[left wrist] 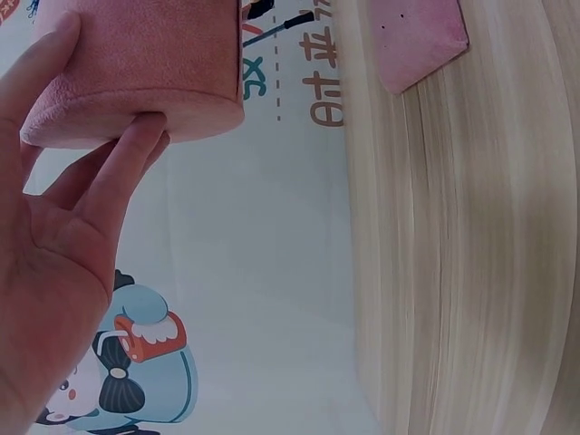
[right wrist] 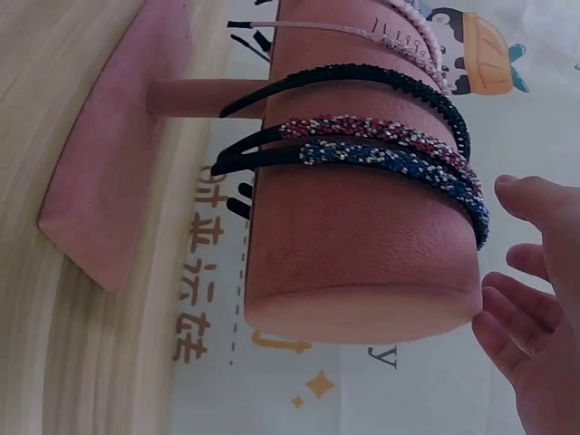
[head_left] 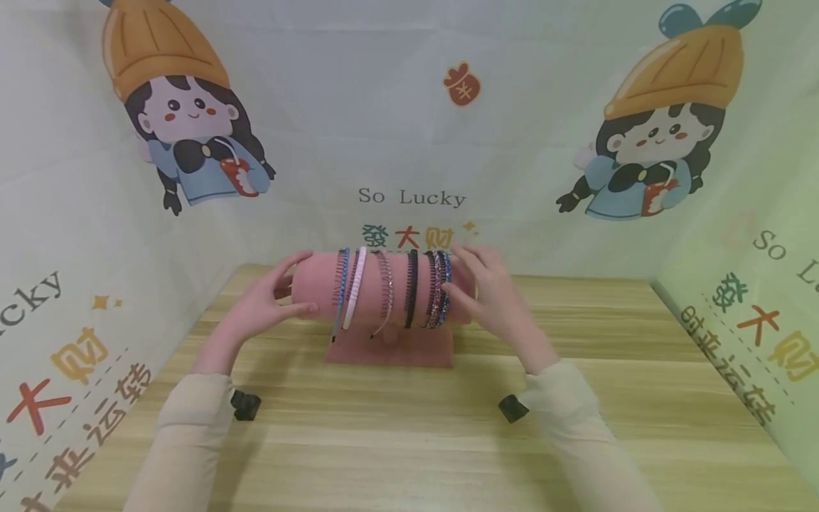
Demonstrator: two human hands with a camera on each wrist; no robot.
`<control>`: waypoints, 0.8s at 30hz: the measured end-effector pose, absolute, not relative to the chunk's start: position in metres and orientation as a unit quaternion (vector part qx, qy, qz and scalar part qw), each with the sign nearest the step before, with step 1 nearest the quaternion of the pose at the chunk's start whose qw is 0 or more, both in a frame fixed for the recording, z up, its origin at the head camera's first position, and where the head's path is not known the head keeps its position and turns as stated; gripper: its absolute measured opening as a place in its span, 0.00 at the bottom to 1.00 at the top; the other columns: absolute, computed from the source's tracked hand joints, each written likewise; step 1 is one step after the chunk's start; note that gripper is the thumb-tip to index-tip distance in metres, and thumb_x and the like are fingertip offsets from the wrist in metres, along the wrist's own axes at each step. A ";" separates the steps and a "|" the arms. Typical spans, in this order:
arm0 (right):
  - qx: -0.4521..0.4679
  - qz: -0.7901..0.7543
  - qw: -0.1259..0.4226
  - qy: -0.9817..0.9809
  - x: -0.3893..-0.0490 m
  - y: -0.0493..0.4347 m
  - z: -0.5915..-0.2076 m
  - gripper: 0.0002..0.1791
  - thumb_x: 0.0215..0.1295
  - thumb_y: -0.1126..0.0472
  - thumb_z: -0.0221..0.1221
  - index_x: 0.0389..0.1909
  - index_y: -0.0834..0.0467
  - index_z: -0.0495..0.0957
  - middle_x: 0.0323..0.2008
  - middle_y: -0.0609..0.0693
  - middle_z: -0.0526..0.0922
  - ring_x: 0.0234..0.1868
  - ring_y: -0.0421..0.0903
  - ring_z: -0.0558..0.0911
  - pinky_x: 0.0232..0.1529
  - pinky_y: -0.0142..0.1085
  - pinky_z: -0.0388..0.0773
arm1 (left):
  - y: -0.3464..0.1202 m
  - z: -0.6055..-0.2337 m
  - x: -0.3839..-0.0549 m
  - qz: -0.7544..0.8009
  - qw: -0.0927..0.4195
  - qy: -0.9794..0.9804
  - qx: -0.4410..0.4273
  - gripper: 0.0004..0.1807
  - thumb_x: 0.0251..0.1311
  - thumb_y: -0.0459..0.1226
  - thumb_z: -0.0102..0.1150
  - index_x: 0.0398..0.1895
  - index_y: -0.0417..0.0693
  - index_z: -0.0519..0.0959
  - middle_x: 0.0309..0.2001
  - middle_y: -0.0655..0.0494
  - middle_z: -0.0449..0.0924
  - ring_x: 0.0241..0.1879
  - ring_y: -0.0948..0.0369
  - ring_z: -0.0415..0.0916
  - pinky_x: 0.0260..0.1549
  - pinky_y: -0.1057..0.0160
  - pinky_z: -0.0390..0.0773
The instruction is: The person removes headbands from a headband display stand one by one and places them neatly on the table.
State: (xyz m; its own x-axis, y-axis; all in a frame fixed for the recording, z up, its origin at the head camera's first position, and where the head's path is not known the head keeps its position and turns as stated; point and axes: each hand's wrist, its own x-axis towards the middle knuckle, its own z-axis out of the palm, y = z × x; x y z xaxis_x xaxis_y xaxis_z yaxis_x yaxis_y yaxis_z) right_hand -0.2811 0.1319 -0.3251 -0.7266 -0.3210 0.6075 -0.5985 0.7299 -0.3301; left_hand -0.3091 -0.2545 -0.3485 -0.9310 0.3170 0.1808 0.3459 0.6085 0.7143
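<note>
A pink plush roll (head_left: pixel 313 284) on a post and flat base (head_left: pixel 390 348) forms a headband stand. My left hand (head_left: pixel 262 306) grips its left end; in the left wrist view one finger lies along the roll and others press the end face. My right hand (head_left: pixel 493 291) is at the right end, fingertips right at the rim, with the thumb beside the blue glitter headband (right wrist: pixel 390 163). Next to that sit a red glitter headband (right wrist: pixel 381 130) and a black headband (head_left: pixel 411 288). Farther left are a pale pink headband (head_left: pixel 387 284), a white headband (head_left: pixel 355 288) and a blue headband (head_left: pixel 341 284).
The stand rests on a wood-grain table (head_left: pixel 384 441), towards its back edge. Printed cloth (head_left: pixel 409 128) with cartoon figures and lettering encloses the back and both sides. A small black device (head_left: pixel 246 405) sits at the left wrist, another black device (head_left: pixel 513 408) at the right.
</note>
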 end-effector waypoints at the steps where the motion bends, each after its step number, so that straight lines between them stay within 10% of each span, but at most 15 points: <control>1: 0.254 0.264 0.265 -0.892 -0.282 0.130 -0.326 0.35 0.64 0.52 0.65 0.70 0.59 0.67 0.63 0.58 0.74 0.67 0.55 0.70 0.69 0.50 0.67 | -0.255 -0.349 -0.309 -0.404 0.018 -0.896 -0.186 0.52 0.55 0.52 0.70 0.78 0.73 0.48 0.75 0.40 0.58 0.70 0.36 0.64 0.61 0.36 0.70; 24: 0.201 0.232 0.292 -0.906 -0.287 0.105 -0.324 0.25 0.61 0.53 0.65 0.56 0.62 0.79 0.46 0.57 0.78 0.48 0.52 0.75 0.47 0.44 0.76 | -0.248 -0.372 -0.311 -0.462 0.044 -0.871 -0.159 0.55 0.60 0.46 0.67 0.79 0.73 0.37 0.79 0.45 0.49 0.71 0.39 0.60 0.61 0.34 0.68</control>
State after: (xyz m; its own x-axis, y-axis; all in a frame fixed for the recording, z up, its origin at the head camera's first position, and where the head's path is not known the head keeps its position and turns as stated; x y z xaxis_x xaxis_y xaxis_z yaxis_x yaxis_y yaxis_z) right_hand -0.2869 0.1050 -0.3244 -0.7495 -0.2283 0.6214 -0.4991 0.8115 -0.3038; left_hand -0.3107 -0.2483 -0.3720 -0.9453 0.2371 0.2242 0.3186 0.5227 0.7908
